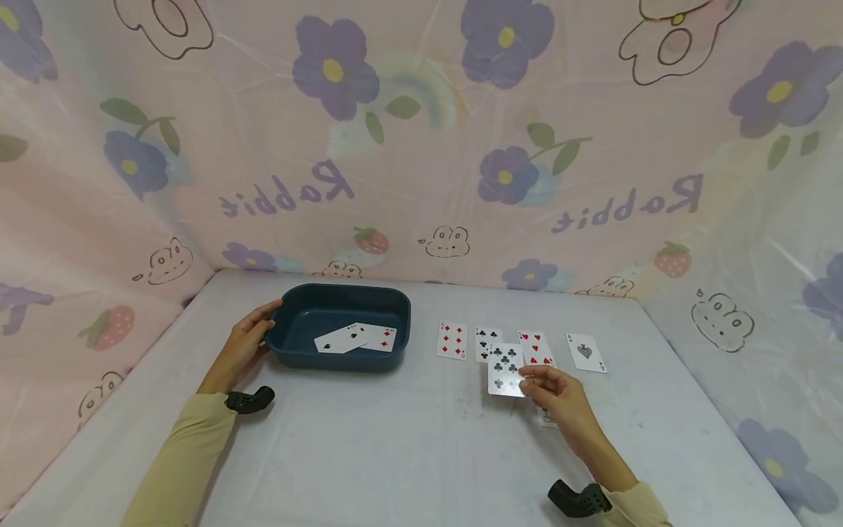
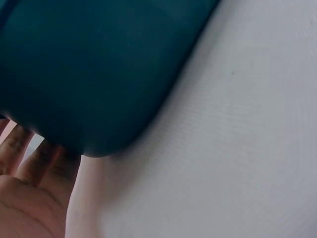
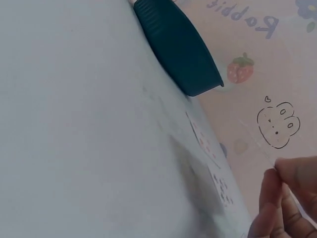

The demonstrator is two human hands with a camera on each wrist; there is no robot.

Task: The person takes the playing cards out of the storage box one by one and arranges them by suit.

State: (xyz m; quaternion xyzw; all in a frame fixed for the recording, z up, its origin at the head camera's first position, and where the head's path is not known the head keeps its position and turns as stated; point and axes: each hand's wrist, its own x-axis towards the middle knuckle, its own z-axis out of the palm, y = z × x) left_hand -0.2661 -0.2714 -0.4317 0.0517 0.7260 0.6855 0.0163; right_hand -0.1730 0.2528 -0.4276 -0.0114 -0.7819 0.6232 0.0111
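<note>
My right hand [image 1: 560, 402] pinches a seven of clubs [image 1: 503, 369] at its right edge, face up. In the head view this card overlaps another clubs card [image 1: 486, 339] and a hearts card [image 1: 536, 345] behind it. In the right wrist view the pinched card is seen nearly edge-on. My left hand [image 1: 240, 348] holds the left rim of a dark teal tray [image 1: 342, 361]; its fingertips are partly hidden by the tray wall in the left wrist view. Inside the tray lie several overlapping cards, among them a spade [image 1: 336, 341] and a diamond [image 1: 382, 338].
A six of diamonds [image 1: 451, 341] lies between the tray and the clubs card. At the far right is an ace of spades [image 1: 585, 353]. Another card [image 1: 545, 418] is mostly hidden under my right hand. A printed curtain [image 1: 408, 183] encloses the white table [image 1: 369, 454].
</note>
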